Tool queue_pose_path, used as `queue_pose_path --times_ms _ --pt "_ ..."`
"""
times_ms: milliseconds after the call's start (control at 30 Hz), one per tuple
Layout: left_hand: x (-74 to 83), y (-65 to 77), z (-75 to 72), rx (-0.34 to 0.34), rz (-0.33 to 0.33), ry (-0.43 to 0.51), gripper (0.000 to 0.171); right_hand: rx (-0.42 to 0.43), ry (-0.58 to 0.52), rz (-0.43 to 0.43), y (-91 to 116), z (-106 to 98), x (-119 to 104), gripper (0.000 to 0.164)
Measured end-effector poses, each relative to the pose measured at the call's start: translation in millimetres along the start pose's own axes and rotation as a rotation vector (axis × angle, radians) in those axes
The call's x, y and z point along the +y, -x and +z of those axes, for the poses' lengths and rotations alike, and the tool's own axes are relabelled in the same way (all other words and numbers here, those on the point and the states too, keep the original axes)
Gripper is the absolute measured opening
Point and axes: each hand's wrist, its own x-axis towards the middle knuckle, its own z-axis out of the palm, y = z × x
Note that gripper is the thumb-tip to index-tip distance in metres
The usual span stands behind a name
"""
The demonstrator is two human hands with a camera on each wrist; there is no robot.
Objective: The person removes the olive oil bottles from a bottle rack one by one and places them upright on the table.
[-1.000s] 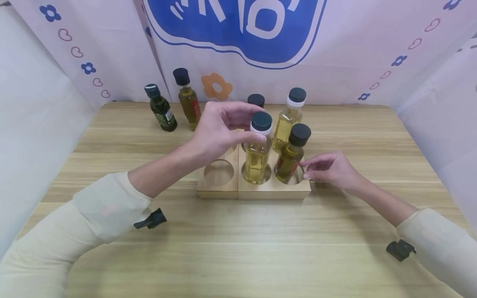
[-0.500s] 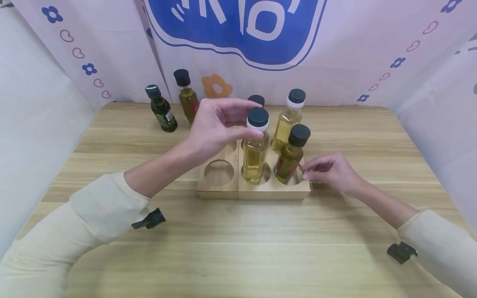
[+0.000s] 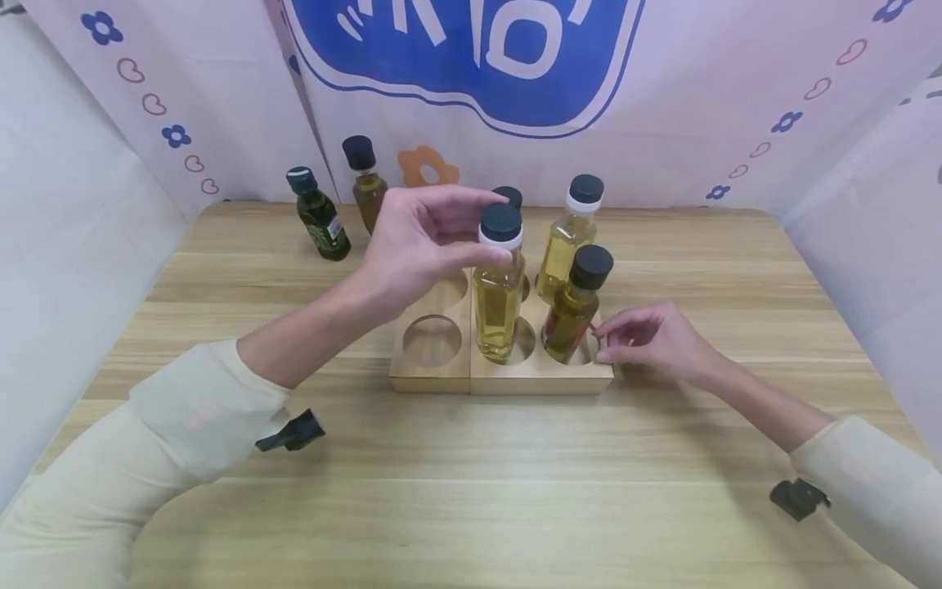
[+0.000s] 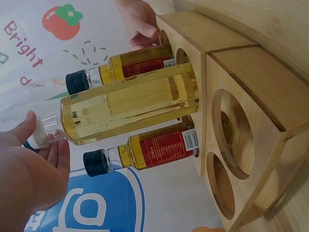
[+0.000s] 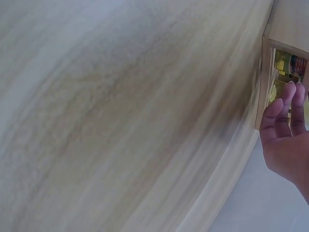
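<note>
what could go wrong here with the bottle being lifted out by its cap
The left hand pinches the pale oil bottle only at its cap, so it might swing or slip. Its base sits low at the hole in the wooden holder, so it may catch the rim. The dark bottle stands close beside it and could get knocked; the right hand rests by that bottle and the holder.

We cannot read the small print on the red label in the left wrist view. Our left hand hides most of the brown bottle at the back. The right wrist view is blurred across the counter, and its edge cuts off our right hand.
</note>
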Motion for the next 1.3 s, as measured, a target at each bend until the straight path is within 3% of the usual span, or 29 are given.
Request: queue_pose_path --times_ms 367,833,1100,1300 --pt "-0.6 -3.4 0.0 0.020 0.024 0.038 0.044 -0.005 0.027 0.007 0 -1 1 0.031" --pt "4.1 -8.9 -1.7 0.138 0.052 0.078 0.042 -0.010 -0.027 0.004 1 1 2 0.029" --pt "1.8 -12.1 -8.3 0.199 0.129 0.118 0.040 -0.011 -0.055 0.009 2 2 2 0.029" --pt "3.7 -16.2 -14.9 0.227 0.119 0.162 0.040 -0.004 -0.057 0.026 2 2 1 0.030"
